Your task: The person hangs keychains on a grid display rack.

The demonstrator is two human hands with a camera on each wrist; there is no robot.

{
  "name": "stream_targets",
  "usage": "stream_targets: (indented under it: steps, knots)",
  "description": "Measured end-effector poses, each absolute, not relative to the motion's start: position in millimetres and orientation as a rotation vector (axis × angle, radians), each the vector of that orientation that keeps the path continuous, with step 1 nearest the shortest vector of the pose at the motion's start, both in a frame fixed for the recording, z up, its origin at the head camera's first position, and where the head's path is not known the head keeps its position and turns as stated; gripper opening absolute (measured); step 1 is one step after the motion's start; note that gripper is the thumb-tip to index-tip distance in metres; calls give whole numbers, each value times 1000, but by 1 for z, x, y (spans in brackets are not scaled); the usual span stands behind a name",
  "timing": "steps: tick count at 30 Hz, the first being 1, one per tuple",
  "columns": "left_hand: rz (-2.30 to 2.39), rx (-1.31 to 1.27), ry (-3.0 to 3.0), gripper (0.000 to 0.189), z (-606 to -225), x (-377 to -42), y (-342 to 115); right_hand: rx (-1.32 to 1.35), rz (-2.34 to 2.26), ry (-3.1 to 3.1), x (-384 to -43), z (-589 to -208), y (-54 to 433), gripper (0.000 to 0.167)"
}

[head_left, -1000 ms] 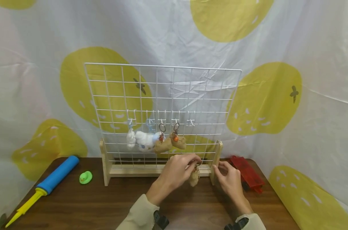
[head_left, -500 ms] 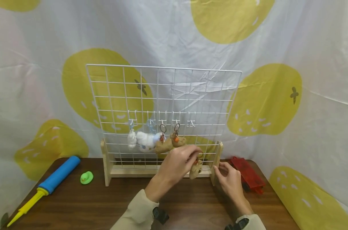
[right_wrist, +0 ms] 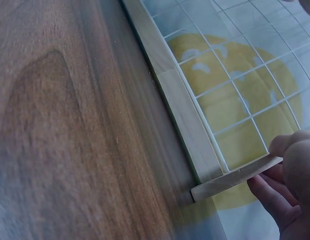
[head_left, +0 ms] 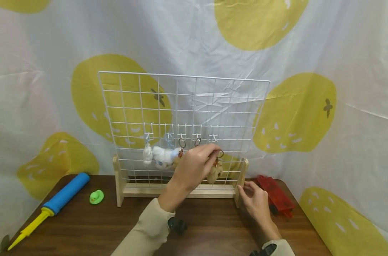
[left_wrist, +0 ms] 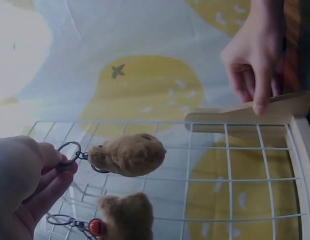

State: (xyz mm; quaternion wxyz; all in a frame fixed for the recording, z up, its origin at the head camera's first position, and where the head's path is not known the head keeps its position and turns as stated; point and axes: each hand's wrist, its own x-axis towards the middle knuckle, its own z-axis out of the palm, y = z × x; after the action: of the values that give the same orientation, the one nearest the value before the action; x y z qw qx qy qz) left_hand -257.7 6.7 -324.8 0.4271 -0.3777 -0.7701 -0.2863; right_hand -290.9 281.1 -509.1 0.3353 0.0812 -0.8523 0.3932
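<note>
My left hand (head_left: 191, 170) pinches the metal ring of a brown plush keychain (head_left: 215, 173) in front of the white wire grid rack (head_left: 184, 75). In the left wrist view the plush keychain (left_wrist: 130, 155) dangles from that ring, apart from the grid. White hooks line the grid, and the rightmost hook (head_left: 214, 138) carries nothing. A white plush keychain (head_left: 162, 157) and several others hang on the hooks to its left; my hand partly hides the brown ones. My right hand (head_left: 255, 199) grips the rack's right wooden support (right_wrist: 235, 181) between thumb and fingers.
On the table's left lie a blue and yellow hand pump (head_left: 66, 195) and a green toy duck (head_left: 97, 196). A red, see-through object (head_left: 275, 195) lies right of the rack. A curtain with yellow fruit shapes (head_left: 294, 110) hangs behind.
My left hand has risen with the brown plush keychain from near the rack's base towards the hook row. My right hand has stayed on the wooden support.
</note>
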Motion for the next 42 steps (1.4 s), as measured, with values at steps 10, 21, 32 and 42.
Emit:
stream_targets:
  steps: [10,21,32,42]
  knots:
    - [-733,-793,-1907,9,-316,-265,7,224,1040,-2216,-291,-510,280,14]
    - [-622,-672,-1901,7,-317,-265,15,217,1026,-2227,-292,-511,280,15]
    - [-535,-649,-1915,8,-322,-264,19,241,1015,-2202,-292,-511,281,13]
    - [-581,-655,-1892,15,-327,-258,17,219,1001,-2221,-291,-511,282,15]
